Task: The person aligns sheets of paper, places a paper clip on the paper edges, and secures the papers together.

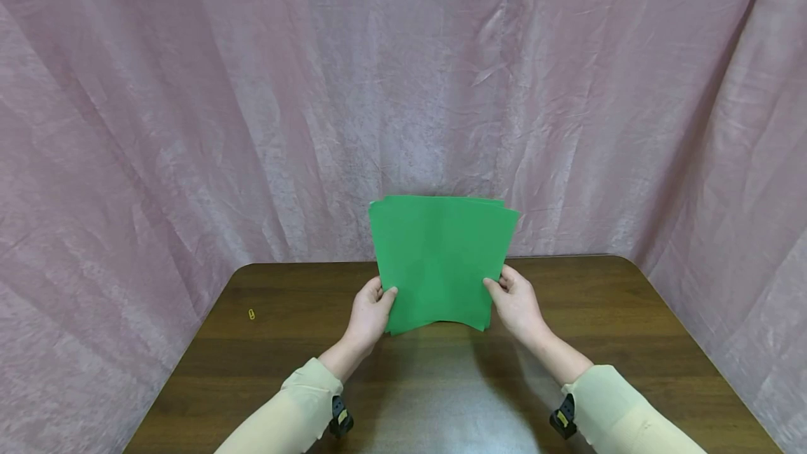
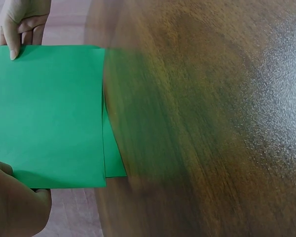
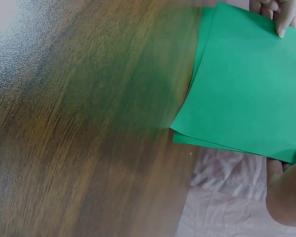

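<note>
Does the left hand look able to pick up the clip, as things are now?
Probably not right now: the left hand is holding the green paper. If it let go, nothing visible would stand between it and the clip.

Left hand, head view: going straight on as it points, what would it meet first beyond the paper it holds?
Probably the pink curtain behind the green paper sheets that the left hand grips, though depth is unclear.

Even light, pale glare on tabletop (image 2: pixel 281 98), soft shadows
</note>
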`<state>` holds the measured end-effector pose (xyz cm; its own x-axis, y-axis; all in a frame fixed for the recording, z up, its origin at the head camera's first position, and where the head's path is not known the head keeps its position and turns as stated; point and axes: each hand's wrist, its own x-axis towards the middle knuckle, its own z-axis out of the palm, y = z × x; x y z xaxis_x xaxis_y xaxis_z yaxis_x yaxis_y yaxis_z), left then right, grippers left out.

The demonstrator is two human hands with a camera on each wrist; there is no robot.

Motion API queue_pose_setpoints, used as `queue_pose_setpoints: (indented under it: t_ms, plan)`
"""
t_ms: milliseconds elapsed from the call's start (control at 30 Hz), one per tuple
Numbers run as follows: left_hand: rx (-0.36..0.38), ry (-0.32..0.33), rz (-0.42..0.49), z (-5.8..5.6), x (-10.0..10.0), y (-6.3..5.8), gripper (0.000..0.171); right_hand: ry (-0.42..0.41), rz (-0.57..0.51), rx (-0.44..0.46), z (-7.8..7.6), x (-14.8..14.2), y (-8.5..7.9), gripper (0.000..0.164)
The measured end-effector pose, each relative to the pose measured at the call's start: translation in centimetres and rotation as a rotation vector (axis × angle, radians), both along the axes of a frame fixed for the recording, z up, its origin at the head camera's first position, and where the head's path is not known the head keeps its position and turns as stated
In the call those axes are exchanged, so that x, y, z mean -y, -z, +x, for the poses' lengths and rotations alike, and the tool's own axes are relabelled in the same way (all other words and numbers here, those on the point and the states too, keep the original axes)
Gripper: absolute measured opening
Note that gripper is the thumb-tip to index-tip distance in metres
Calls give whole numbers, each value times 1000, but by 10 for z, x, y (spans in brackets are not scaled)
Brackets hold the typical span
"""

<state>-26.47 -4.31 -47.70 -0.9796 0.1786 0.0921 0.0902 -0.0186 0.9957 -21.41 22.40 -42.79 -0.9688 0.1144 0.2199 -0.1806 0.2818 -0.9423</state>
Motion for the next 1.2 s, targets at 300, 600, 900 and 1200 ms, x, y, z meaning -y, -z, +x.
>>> queue_pose_setpoints:
  t_ms: [300, 600, 900, 1200]
  plan:
    - [4, -6, -10, 1, 0, 2, 30, -18, 2, -16, 7, 3, -10, 26]
    - [25, -6, -21, 1, 1, 6, 32, -22, 12, 2, 5, 2, -6, 26]
    - [13, -13, -32, 0, 0, 9, 31, -27, 8, 12, 3, -1, -2, 28]
    - [0, -15, -47, -1, 0, 12, 29, -41, -6, -8, 3, 1, 0, 27]
